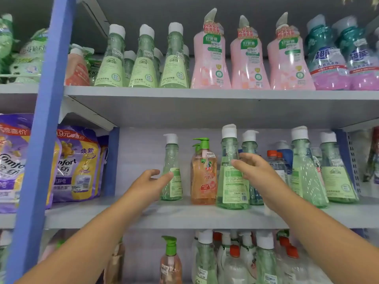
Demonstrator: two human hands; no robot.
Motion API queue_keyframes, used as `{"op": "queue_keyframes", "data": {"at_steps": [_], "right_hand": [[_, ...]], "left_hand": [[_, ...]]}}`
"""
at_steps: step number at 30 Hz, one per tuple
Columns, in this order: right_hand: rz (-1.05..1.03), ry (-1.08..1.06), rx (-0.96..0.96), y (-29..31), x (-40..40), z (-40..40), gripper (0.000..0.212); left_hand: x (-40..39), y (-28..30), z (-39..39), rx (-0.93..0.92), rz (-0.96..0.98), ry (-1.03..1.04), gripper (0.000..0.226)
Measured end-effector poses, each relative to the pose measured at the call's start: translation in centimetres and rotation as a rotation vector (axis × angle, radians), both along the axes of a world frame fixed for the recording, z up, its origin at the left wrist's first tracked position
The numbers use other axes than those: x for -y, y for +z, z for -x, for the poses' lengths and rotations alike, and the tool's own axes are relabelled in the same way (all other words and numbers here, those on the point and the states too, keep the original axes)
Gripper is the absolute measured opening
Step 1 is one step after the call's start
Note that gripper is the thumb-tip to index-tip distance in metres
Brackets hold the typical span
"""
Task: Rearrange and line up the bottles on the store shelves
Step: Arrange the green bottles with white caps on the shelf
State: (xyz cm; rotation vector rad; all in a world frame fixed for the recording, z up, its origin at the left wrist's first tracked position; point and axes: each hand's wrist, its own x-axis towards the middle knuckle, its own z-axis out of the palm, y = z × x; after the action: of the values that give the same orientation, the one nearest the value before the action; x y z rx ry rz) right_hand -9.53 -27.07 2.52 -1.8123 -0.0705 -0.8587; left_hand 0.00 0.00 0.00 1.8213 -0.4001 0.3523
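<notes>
On the grey middle shelf (184, 216), the left hand (150, 182) was spread at frame centre, a fingertip touching the slim clear-green plastic pump bottle (171, 181). Just right, the right hand (253, 168) clasped the taller clear-green plastic flask (231, 187).

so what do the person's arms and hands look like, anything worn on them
Both arms are bare. The left hand and right hand wear no gloves, and no sleeve, watch, bracelet or ring shows anywhere down to the frame's bottom edge.
</notes>
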Motion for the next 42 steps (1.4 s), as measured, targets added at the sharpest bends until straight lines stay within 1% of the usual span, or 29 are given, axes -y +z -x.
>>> {"op": "queue_keyframes", "data": {"at_steps": [2, 4, 5, 7, 10, 11, 13, 15, 18, 20, 22, 24, 26, 30, 34, 37, 38, 40, 42], "right_hand": [[0.007, -0.050, -0.026, 0.6, -0.4, -0.4, 0.055], [0.004, -0.079, -0.094, 1.1, -0.6, -0.8, 0.058], [0.017, -0.086, -0.124, 1.3, -0.7, -1.0, 0.057], [0.076, -0.093, -0.181, 1.4, -1.0, -1.4, 0.047], [0.152, -0.094, -0.240, 1.6, -1.3, -1.7, 0.041], [0.160, -0.094, -0.243, 1.7, -1.2, -1.8, 0.038], [0.167, -0.094, -0.249, 1.8, -0.9, -1.9, 0.031], [0.204, -0.087, -0.257, 1.9, -0.6, -1.9, 0.027], [0.287, -0.045, -0.270, 2.4, -0.6, -1.6, 0.032], [0.320, 0.022, -0.269, 2.5, -1.1, -1.3, 0.029], [0.329, 0.084, -0.259, 2.5, -1.9, -1.3, 0.028], [0.337, 0.125, -0.265, 2.5, -3.1, -1.7, 0.032], [0.340, 0.143, -0.271, 2.6, -4.5, -2.3, 0.040], [0.429, 0.123, -0.269, 3.1, -8.1, -4.0, 0.031], [0.506, 0.095, -0.305, 3.6, -11.8, -6.6, 0.032], [0.549, 0.113, -0.376, 4.5, -14.1, -9.9, 0.036], [0.559, 0.119, -0.414, 4.8, -14.7, -11.2, 0.035], [0.554, 0.139, -0.497, 5.5, -15.8, -14.1, 0.035], [0.550, 0.155, -0.545, 5.9, -16.6, -16.9, 0.028]], "left_hand": [[0.1, 0.9, -1.3, -0.058, -0.001, -0.021, 0.072], [0.2, 2.0, -2.4, -0.091, -0.025, -0.046, 0.072], [0.3, 2.5, -3.3, -0.094, -0.049, -0.045, 0.072], [0.5, 3.4, -4.7, -0.097, -0.091, -0.030, 0.074], [0.6, 4.7, -6.7, -0.119, -0.170, 0.006, 0.077], [0.7, 5.2, -7.3, -0.117, -0.230, 0.025, 0.073], [0.8, 6.1, -7.8, -0.117, -0.399, 0.026, 0.057], [1.1, 7.1, -8.2, -0.123, -0.491, -0.005, 0.044], [1.6, 7.7, -9.5, -0.100, -0.448, -0.057, 0.047], [2.3, 7.4, -10.3, -0.117, -0.363, -0.115, 0.053], [2.4, 7.0, -10.7, -0.130, -0.305, -0.135, 0.052], [1.6, 7.0, -10.7, -0.129, -0.299, -0.123, 0.050], [0.0, 7.1, -10.5, -0.128, -0.334, -0.096, 0.048], [-4.1, 7.0, -10.1, -0.132, -0.305, 0.010, 0.051], [-7.4, 6.9, -10.3, -0.192, -0.267, 0.049, 0.055], [-8.6, 7.8, -11.0, -0.254, -0.335, 0.074, 0.053], [-8.7, 8.2, -11.3, -0.276, -0.376, 0.090, 0.058], [-8.9, 9.1, -12.3, -0.318, -0.452, 0.093, 0.074], [-9.0, 9.9, -13.3, -0.346, -0.490, 0.085, 0.083]]}}
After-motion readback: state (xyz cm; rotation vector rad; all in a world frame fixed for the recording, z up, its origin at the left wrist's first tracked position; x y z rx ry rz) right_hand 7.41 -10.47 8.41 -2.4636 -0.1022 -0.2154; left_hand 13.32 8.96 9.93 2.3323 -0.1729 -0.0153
